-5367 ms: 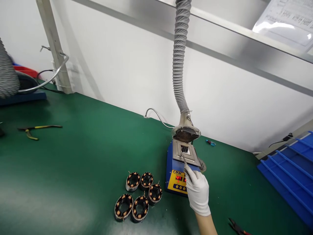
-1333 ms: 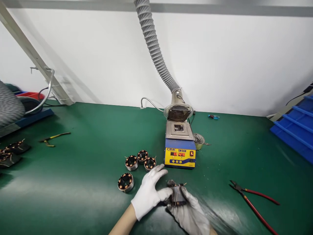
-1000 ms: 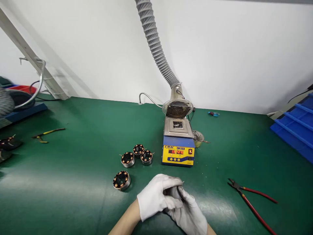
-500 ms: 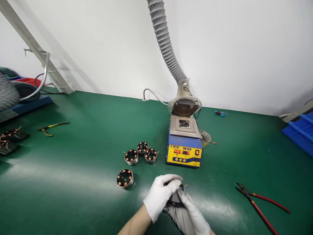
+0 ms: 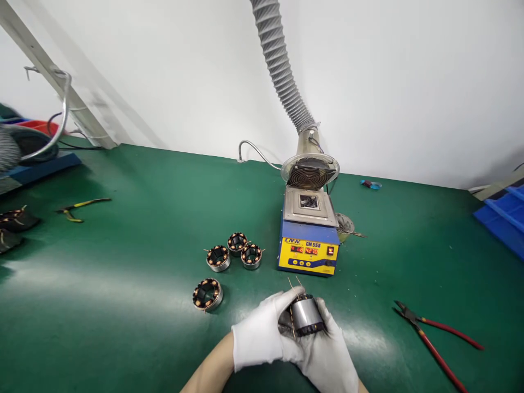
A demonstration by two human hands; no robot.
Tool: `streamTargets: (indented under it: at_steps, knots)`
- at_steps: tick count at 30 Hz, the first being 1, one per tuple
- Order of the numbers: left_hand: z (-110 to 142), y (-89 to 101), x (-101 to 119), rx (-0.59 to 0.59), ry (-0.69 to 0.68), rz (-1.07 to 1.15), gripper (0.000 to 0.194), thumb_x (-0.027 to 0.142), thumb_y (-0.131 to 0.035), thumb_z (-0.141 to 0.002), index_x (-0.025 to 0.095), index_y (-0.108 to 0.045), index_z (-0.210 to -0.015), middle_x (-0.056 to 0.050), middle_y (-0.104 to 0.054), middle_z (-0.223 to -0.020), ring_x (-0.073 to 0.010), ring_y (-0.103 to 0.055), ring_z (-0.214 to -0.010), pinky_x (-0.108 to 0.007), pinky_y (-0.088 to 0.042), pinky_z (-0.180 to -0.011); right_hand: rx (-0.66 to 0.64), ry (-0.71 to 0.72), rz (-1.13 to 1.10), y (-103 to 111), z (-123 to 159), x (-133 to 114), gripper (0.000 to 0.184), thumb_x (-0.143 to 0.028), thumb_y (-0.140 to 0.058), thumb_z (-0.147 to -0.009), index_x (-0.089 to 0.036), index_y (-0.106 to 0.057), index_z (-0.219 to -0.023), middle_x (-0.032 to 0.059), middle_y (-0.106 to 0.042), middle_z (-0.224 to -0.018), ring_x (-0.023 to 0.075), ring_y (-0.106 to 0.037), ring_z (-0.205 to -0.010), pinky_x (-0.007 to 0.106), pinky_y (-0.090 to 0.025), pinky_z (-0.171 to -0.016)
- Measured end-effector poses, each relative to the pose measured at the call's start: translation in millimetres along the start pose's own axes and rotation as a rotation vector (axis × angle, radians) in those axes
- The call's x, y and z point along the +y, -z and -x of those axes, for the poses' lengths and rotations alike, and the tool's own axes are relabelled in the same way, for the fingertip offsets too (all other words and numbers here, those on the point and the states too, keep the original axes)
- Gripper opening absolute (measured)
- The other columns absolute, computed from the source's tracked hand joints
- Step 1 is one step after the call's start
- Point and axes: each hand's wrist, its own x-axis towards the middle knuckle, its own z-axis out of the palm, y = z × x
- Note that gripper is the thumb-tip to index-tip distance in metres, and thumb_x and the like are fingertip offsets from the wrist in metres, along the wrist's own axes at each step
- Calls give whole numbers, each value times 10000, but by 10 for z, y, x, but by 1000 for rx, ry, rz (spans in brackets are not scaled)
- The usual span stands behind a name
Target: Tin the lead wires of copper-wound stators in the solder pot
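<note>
Between my white-gloved hands is a motor stator [image 5: 306, 315], a silvery metal ring with black ends and thin copper leads sticking up at its upper left. My left hand [image 5: 268, 330] grips it from the left, thumb and fingers curled round that side. From the right and below, my right hand [image 5: 329, 349] holds the same stator, its fingertips dark with dirt. To the left on the bench, a similar stator [image 5: 208, 295] lies with its copper windings facing up. Behind that one, several more sit close together, among them a stator [image 5: 218, 258].
Beyond my hands stands a blue and yellow solder pot [image 5: 309, 254] under a round extractor hood [image 5: 310, 169]. Red-handled cutters [image 5: 434, 333] lie at right, yellow-handled pliers [image 5: 82, 206] at left. A small tin [image 5: 345, 225] is beside the pot; a blue bin [image 5: 503, 224] stands far right.
The stator in my hands has turned, so its bare metal side and upright copper leads now show. My left hand has shifted from over its top to its left side.
</note>
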Motion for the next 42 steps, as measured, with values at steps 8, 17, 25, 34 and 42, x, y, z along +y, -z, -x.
streamTargets:
  at_steps: [8,17,25,34,42]
  knots:
    - [-82,-52,41,97,-125,-136,661,263,-818,-492,212,-604,-1115,-59,-578,-1016,-243,-546,-930,-343,-446,-867,148,56,90,84,35,2,511,-599,-560,-731,-223,-621,-1071,57,-661,-1056,218,-595,-962,381,-439,-845]
    - [-67,-74,157,128,-146,36,430,289,-786,-513,181,-678,-916,-29,-596,-882,-203,-551,-793,-283,-448,-738,171,40,128,111,55,38,499,-611,-591,-705,-206,-664,-987,65,-689,-968,214,-623,-896,350,-462,-794]
    - [-134,-28,63,640,-54,780,320,358,-792,-564,128,-646,-734,-15,-621,-572,-159,-591,-587,-279,-469,-658,26,5,151,90,60,67,474,-505,-668,-687,-132,-667,-978,67,-688,-752,173,-626,-623,267,-457,-589]
    - [-67,-118,111,405,109,530,314,332,-786,-552,109,-692,-752,-93,-689,-757,-209,-617,-703,-296,-475,-668,193,308,318,85,-2,196,393,-374,-730,-661,-236,-601,-1006,63,-646,-1036,228,-596,-900,351,-451,-737]
    - [-40,99,-16,327,-75,477,572,512,-620,-768,153,-526,-1204,-119,-608,-1153,-232,-533,-1101,-351,-356,-1002,578,767,1084,340,-85,299,472,-152,-812,-477,-259,-593,-881,50,-628,-1003,225,-582,-857,317,-445,-770]
